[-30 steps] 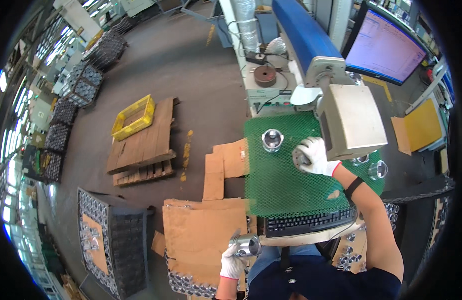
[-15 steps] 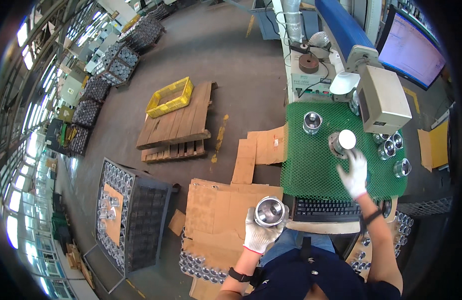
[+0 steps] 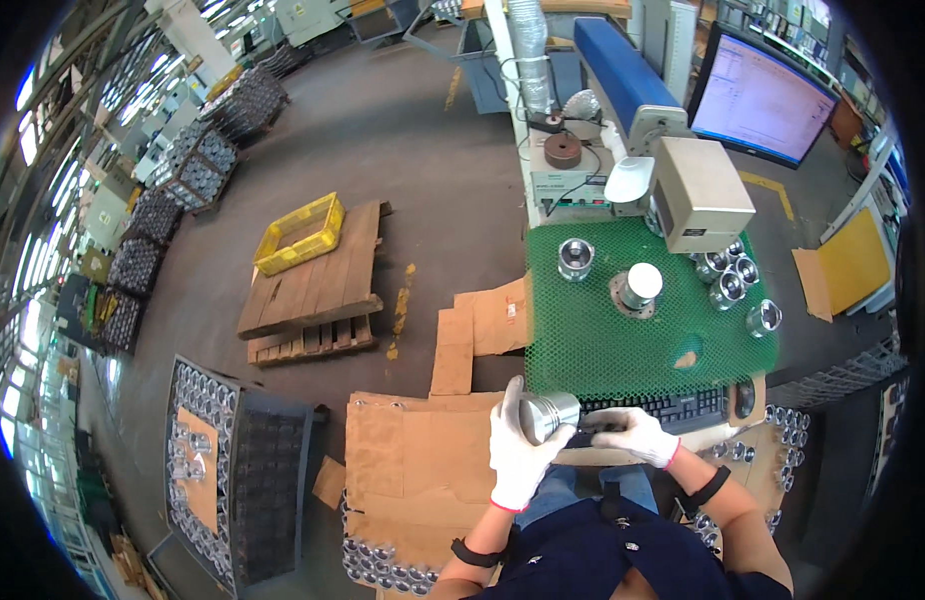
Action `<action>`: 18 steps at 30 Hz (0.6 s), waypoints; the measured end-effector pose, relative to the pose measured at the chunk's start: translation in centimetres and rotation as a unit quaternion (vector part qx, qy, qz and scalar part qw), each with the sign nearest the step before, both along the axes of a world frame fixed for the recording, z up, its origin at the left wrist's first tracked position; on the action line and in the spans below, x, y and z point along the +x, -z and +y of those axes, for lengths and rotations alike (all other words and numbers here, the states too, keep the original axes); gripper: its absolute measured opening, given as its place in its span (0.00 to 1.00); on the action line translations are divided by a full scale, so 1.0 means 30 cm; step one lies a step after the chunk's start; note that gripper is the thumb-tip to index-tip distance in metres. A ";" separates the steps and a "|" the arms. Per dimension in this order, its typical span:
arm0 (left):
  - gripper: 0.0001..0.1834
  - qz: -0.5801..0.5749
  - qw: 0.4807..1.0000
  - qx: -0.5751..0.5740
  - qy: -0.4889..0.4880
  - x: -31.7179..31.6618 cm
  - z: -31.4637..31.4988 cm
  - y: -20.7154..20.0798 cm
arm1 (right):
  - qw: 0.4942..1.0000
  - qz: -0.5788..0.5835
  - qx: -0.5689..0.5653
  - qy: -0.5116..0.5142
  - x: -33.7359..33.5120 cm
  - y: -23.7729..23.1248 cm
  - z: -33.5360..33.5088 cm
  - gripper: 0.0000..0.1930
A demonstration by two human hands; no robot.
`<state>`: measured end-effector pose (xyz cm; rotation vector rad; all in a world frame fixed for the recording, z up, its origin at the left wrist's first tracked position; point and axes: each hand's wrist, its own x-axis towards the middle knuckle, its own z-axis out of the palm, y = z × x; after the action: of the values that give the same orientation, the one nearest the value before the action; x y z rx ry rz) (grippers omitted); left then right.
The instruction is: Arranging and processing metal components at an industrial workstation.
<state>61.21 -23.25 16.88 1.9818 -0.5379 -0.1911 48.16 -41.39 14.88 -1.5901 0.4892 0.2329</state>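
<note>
In my gloved left hand (image 3: 518, 455) is a silver metal piston (image 3: 552, 414), tilted on its side so its ring grooves face right. The left fingers wrap round it. My gloved right hand (image 3: 635, 436) is just to its right, over the keyboard's front edge, fingers stretched toward the piston; contact cannot be made out. On the green mesh mat (image 3: 593, 350), another piston (image 3: 643, 284) stands crown up on a round metal fixture (image 3: 623, 303). One more piston (image 3: 576, 259) sits at the mat's far left, and several pistons (image 3: 728, 288) cluster at its right.
A boxy beige machine head (image 3: 698, 195) on a blue arm (image 3: 623, 70) overhangs the mat. A black keyboard (image 3: 683, 408) and mouse (image 3: 745, 400) lie along the near edge. Cardboard (image 3: 418, 450) covers stacked pistons at left. Beyond stand a piston crate (image 3: 273, 490) and wooden pallet (image 3: 318, 270).
My right hand has come from beside the fixture down and left to the held piston. My left hand has tipped that piston from open end up onto its side. The view has shifted.
</note>
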 end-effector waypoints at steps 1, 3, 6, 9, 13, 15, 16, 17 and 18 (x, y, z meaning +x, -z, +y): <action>0.52 0.069 0.995 -0.065 0.008 -0.009 0.001 0.043 | 0.999 -0.001 0.052 0.004 0.024 -0.046 0.018 0.26; 0.51 0.182 0.968 -0.167 0.042 -0.032 0.003 0.111 | 0.992 0.005 0.127 0.020 0.020 -0.030 0.031 0.28; 0.44 0.479 0.835 -0.266 0.039 -0.068 0.017 0.146 | 0.933 -0.005 0.354 0.064 0.015 0.018 0.057 0.28; 0.38 0.568 0.779 -0.265 0.011 -0.084 0.043 0.211 | 0.925 0.025 0.373 0.069 0.028 0.081 0.077 0.27; 0.38 0.529 0.823 -0.208 -0.003 -0.107 0.094 0.287 | 0.980 0.121 -0.062 -0.144 0.156 0.103 -0.019 0.25; 0.41 0.477 0.863 -0.163 0.009 -0.101 0.132 0.313 | 0.962 0.041 -0.231 -0.137 0.236 0.031 -0.037 0.23; 0.40 0.494 0.853 -0.167 -0.012 -0.100 0.147 0.322 | 0.924 0.029 -0.347 -0.158 0.281 0.085 -0.077 0.21; 0.40 0.510 0.842 -0.170 -0.037 -0.099 0.169 0.332 | 0.888 -0.027 -0.435 -0.146 0.336 0.107 -0.103 0.19; 0.40 0.526 0.830 -0.174 -0.062 -0.098 0.187 0.341 | 0.841 -0.083 -0.518 -0.132 0.396 0.121 -0.130 0.16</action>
<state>58.26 -17.64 6.65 1.2675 0.2711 -0.9577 60.05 -45.30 11.27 -2.7279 0.2436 0.0122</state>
